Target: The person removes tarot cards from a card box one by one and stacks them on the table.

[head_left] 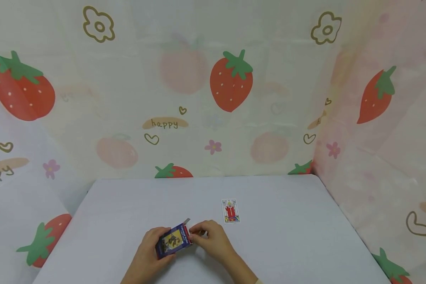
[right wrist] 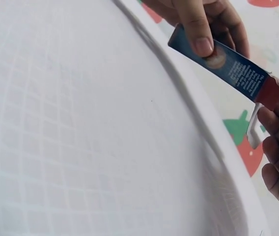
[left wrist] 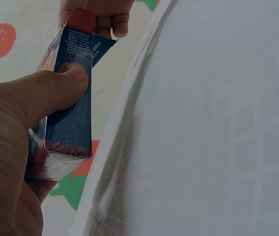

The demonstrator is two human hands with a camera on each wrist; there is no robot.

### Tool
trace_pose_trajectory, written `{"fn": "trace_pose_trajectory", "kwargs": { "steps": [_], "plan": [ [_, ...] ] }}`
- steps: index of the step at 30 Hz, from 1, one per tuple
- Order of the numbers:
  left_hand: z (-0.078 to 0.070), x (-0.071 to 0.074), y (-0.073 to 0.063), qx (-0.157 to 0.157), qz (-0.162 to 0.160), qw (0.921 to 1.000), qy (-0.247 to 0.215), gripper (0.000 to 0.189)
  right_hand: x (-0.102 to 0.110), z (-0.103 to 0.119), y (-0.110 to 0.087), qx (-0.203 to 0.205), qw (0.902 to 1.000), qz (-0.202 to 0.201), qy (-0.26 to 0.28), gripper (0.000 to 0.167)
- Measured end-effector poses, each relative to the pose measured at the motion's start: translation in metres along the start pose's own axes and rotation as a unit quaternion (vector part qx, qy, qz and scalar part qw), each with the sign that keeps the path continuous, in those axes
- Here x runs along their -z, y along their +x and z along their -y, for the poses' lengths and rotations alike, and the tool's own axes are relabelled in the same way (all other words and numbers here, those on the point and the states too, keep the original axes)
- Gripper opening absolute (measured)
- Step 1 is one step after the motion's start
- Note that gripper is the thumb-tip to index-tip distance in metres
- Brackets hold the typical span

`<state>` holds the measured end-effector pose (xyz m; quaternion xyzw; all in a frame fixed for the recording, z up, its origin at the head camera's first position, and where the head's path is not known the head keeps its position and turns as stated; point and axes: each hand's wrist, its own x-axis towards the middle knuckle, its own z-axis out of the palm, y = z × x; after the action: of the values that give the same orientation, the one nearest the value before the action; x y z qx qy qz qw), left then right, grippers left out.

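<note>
My left hand [head_left: 152, 249] grips a dark blue tarot card box [head_left: 172, 241] with a yellow picture on its front, its thumb pressed along the narrow side in the left wrist view. Above the table, the box is tilted, its end toward my right hand [head_left: 213, 240]. An opened flap [head_left: 187, 221] sticks out there. Thumb and forefinger of the right hand pinch the box's red end [right wrist: 268, 93]; the other fingers are curled beside it. Farther back lies a face-up tarot card [head_left: 231, 211] showing a red-robed figure.
A white cloth covers the table [head_left: 287, 232]. Behind it and along both sides hang curtains [head_left: 213, 157] printed with strawberries, flowers and hearts.
</note>
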<state>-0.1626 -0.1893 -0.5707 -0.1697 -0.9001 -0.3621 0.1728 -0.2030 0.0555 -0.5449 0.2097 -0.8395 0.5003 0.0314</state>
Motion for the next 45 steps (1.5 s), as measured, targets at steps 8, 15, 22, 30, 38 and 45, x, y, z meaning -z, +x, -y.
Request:
{"fn": "trace_pose_trajectory", "kwargs": {
  "steps": [8,15,22,30,38,45],
  "plan": [
    [-0.001,0.001,-0.001,-0.001,-0.001,1.0000,-0.003,0.081,-0.006,-0.003,0.002,-0.017,0.9998,-0.007,-0.010,0.015],
    [0.002,0.000,0.001,-0.036,-0.019,0.9991,-0.013,0.081,-0.011,-0.001,0.003,-0.042,0.9984,-0.025,-0.029,0.015],
    [0.001,0.000,0.000,-0.034,-0.016,0.9992,-0.016,0.081,-0.011,-0.001,0.003,-0.054,0.9978,-0.027,-0.027,0.015],
    [0.000,0.001,-0.001,-0.020,-0.009,0.9997,-0.007,0.081,-0.009,-0.001,0.003,-0.048,0.9981,-0.027,-0.029,0.016],
    [0.000,0.001,0.000,-0.023,-0.012,0.9997,-0.003,0.081,-0.005,0.002,0.002,-0.044,0.9983,-0.035,-0.017,0.014],
    [-0.001,0.001,0.001,-0.027,-0.013,0.9996,0.000,0.081,-0.002,0.005,0.003,-0.034,0.9985,-0.043,-0.005,0.011]
  ]
}}
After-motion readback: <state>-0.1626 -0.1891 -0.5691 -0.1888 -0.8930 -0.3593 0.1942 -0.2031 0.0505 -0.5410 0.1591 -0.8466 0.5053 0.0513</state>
